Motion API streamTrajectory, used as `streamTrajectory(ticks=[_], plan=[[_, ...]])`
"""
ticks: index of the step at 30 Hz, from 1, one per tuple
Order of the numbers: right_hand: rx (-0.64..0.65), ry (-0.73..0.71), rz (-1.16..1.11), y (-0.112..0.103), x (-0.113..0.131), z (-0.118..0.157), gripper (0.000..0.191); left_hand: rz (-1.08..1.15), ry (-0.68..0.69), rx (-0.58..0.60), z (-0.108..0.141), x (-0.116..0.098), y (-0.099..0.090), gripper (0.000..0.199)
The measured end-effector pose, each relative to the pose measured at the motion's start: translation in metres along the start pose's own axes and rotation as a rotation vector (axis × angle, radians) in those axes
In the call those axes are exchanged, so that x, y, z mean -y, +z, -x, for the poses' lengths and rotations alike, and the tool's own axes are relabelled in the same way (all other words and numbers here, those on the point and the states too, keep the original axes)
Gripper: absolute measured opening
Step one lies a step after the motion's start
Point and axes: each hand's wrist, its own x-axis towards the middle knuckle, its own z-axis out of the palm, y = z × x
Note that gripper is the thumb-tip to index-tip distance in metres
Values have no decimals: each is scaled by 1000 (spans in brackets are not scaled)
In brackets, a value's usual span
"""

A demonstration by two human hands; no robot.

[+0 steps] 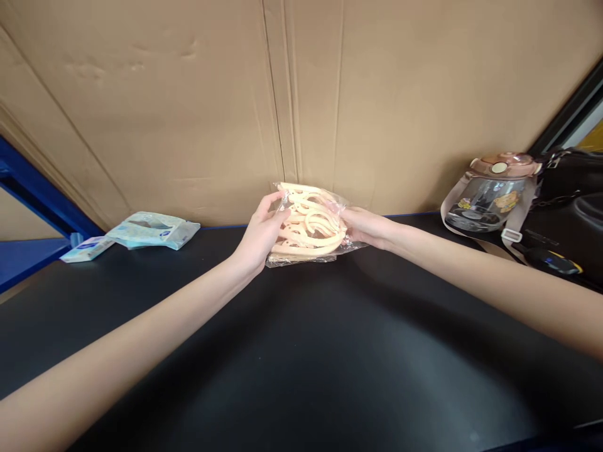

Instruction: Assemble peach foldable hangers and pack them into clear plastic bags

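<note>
A clear plastic bag of cream-coloured curved plastic pieces (315,220) is held at the far side of the black tabletop, close to the cardboard. My left hand (264,229) grips its left end, with the thumb on top. At the right end, my right hand (365,225) is closed on the bag, its fingertips partly hidden behind the film. Under the bag's front edge shows a flat layer in clear wrap (301,257); whether it is a separate packet I cannot tell.
Cardboard (188,113) stands behind the black tabletop (301,351). On the left lie a light-blue soft pack (153,230) and a smaller packet (88,249). To the right are a clear strapped water bottle (487,201), a black bag (577,188) and a dark yellow-edged object (553,260).
</note>
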Motion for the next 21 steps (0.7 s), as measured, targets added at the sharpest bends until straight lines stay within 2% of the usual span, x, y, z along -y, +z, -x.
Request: streamTrajectory(ticks=[3, 6, 9, 11, 13, 15, 17, 21], plan=[[62, -61, -111, 7, 1, 14, 42, 105, -89, -21, 21, -9, 1, 52], [96, -44, -185, 22, 0, 37, 39, 240, -217, -4, 49, -9, 1, 50], [98, -20, -247, 41, -5, 61, 39, 345, -304, 123, 76, 0, -2, 52], [75, -14, -289, 52, -10, 76, 41, 398, -338, 236, 91, 7, -8, 45], [47, -11, -338, 60, -16, 87, 43, 422, -361, 290, 103, 13, -15, 36], [27, -18, -379, 65, -22, 96, 43, 391, -388, 257, 111, 17, -24, 34], [12, -13, -390, 67, -25, 104, 43, 309, -416, 173, 117, 17, -33, 32], [-46, -19, -383, 65, -26, 114, 39, 118, -421, 29, 120, 8, -53, 27]])
